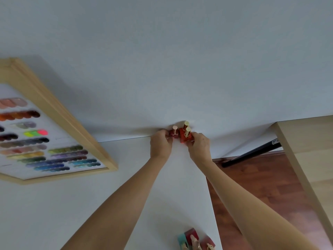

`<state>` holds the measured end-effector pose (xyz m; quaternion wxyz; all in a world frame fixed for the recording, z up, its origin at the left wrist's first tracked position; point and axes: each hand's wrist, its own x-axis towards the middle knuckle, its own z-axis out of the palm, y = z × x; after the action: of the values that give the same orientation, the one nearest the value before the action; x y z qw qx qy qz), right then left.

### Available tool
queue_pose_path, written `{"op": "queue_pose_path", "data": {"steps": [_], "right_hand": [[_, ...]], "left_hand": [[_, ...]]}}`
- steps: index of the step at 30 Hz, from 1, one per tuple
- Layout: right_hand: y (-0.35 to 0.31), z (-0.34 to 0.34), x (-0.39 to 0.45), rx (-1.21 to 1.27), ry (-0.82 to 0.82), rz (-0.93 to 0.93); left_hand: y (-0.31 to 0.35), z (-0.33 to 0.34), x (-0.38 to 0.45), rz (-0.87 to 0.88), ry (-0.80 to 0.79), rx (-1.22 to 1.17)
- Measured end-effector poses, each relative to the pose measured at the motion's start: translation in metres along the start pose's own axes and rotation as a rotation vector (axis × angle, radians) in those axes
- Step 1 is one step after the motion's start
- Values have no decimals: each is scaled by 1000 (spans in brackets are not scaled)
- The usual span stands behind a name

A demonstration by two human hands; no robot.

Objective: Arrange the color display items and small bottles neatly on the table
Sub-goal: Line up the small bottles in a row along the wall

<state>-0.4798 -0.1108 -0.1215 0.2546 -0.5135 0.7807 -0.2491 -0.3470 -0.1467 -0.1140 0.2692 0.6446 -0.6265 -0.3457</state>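
Observation:
At the far edge of the white table point(108, 195), against the wall, stand small bottles. My left hand point(161, 145) grips a dark red bottle with a pale pink cap point(174, 132). My right hand point(199, 145) holds an orange-red bottle with a gold cap point(185, 137); a second gold-capped bottle point(186, 125) stands just behind it, touching. A wooden-framed colour display board point(54, 145) with rows of coloured swatches lies tilted at the left. Three more small bottles point(195, 239), teal, dark red and red, sit at the near edge.
The table's right edge runs down from my right wrist; beyond it is brown wooden floor point(261, 195). A light wooden tabletop point(306, 150) with a black leg point(252, 154) stands at the right. The white wall point(162, 60) rises behind the bottles.

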Motion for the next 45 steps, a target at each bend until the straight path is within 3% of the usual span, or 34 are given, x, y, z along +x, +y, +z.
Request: {"op": "queue_pose_path", "data": {"steps": [11,23,29,34,45], "right_hand": [[9,-33,-35,15,-107,74],[55,-98,-190,-11,-332,-57],[40,-102,-220,-33,-553,-118],[20,-99,-225,-108,-630,-119],[4,-91,-230,-178,-639,-175]], "left_hand": [[-17,-25,-36,-45,-35,33],[-35,-78,-225,17,-272,-11],[-32,-70,-288,266,-372,39],[-25,-55,-302,310,-371,124],[-26,-48,-308,321,-349,289]]}}
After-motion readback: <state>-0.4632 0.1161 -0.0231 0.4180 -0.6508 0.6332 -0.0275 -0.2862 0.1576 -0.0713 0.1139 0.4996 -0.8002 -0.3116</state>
